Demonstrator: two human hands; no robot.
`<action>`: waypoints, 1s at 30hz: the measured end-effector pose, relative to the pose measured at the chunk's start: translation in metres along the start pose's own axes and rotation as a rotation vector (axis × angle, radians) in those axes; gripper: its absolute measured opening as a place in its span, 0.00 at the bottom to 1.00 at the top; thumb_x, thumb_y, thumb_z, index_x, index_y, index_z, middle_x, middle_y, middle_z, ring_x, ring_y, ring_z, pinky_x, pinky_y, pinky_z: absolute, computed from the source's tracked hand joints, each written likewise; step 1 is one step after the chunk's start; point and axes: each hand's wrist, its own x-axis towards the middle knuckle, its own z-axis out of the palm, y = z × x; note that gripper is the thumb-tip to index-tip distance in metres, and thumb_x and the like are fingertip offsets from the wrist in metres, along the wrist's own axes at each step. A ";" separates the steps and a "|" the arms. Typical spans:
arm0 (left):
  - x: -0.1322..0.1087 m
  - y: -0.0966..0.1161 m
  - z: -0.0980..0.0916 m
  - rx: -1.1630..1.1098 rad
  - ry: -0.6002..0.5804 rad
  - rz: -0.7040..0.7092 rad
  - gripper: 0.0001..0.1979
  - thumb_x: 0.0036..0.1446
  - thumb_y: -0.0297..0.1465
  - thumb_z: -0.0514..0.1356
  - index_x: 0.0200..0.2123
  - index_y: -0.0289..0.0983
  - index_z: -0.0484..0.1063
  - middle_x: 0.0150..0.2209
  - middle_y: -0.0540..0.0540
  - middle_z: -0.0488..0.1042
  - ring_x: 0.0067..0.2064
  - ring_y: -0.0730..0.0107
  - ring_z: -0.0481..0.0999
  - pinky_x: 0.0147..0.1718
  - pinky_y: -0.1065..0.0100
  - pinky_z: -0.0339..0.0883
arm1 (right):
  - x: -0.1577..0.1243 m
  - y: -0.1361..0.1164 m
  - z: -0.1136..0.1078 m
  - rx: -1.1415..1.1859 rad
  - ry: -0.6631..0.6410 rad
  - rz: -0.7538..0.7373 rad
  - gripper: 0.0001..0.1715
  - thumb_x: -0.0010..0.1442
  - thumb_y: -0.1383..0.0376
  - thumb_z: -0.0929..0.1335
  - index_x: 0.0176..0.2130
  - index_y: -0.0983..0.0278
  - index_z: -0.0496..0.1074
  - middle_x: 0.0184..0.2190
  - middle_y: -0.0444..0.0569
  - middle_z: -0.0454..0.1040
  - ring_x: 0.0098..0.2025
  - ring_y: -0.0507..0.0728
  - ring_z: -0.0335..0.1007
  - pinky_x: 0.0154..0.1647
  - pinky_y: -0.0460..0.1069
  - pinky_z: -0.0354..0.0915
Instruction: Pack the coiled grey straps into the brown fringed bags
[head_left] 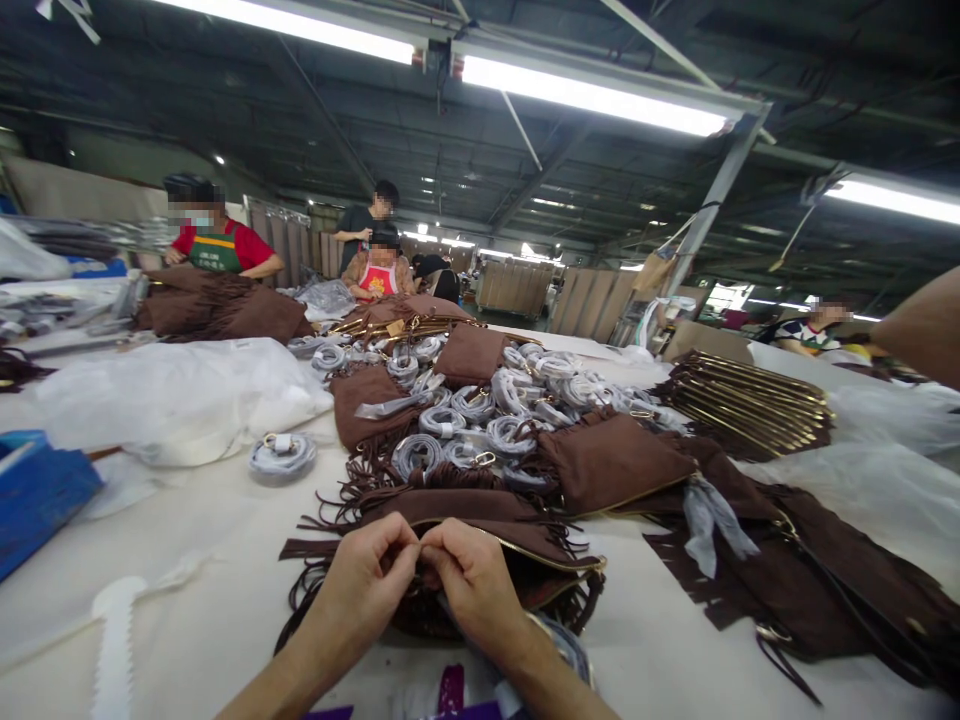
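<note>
My left hand [367, 580] and my right hand [469, 580] meet at the near edge of a brown suede fringed bag [487, 520] with a gold zipper. Both hands are closed, fingertips pinched together on the bag's edge at the zipper end. The bag lies flat on the white table [210, 560] right in front of me. Behind it lies a heap of wrapped grey coiled straps [480, 410] mixed with more brown bags [611, 460].
A blue box [37, 495] and white plastic sheeting [172, 395] lie at the left. One loose coiled strap [283, 455] sits alone. A stack of gold-edged bags [750, 400] and more brown bags [825, 580] are at the right. Several people work at the far end.
</note>
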 end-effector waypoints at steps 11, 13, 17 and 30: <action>-0.001 -0.003 -0.002 0.146 -0.057 0.061 0.08 0.52 0.27 0.50 0.21 0.39 0.60 0.21 0.53 0.63 0.25 0.71 0.64 0.26 0.70 0.53 | -0.004 0.008 0.000 -0.213 -0.035 -0.193 0.12 0.58 0.75 0.60 0.30 0.64 0.70 0.26 0.46 0.68 0.29 0.53 0.64 0.30 0.46 0.56; -0.002 -0.003 -0.001 0.163 -0.054 0.072 0.08 0.52 0.26 0.50 0.21 0.39 0.59 0.21 0.53 0.64 0.26 0.71 0.64 0.26 0.70 0.53 | -0.003 0.010 0.003 -0.237 -0.047 -0.193 0.12 0.58 0.75 0.60 0.30 0.65 0.69 0.26 0.47 0.68 0.29 0.53 0.64 0.30 0.46 0.56; -0.001 -0.002 -0.001 0.171 -0.042 0.095 0.09 0.54 0.26 0.50 0.21 0.39 0.60 0.21 0.52 0.65 0.26 0.71 0.66 0.27 0.70 0.56 | 0.003 0.002 0.000 -0.283 -0.066 -0.160 0.13 0.61 0.73 0.60 0.32 0.64 0.71 0.28 0.47 0.70 0.31 0.54 0.67 0.32 0.47 0.59; 0.009 -0.023 -0.017 0.508 -0.211 0.201 0.12 0.60 0.25 0.48 0.31 0.38 0.70 0.37 0.44 0.70 0.42 0.61 0.71 0.42 0.61 0.66 | -0.127 0.020 -0.044 -1.055 -0.049 -0.158 0.32 0.48 0.49 0.73 0.48 0.61 0.70 0.56 0.61 0.69 0.55 0.72 0.65 0.46 0.60 0.63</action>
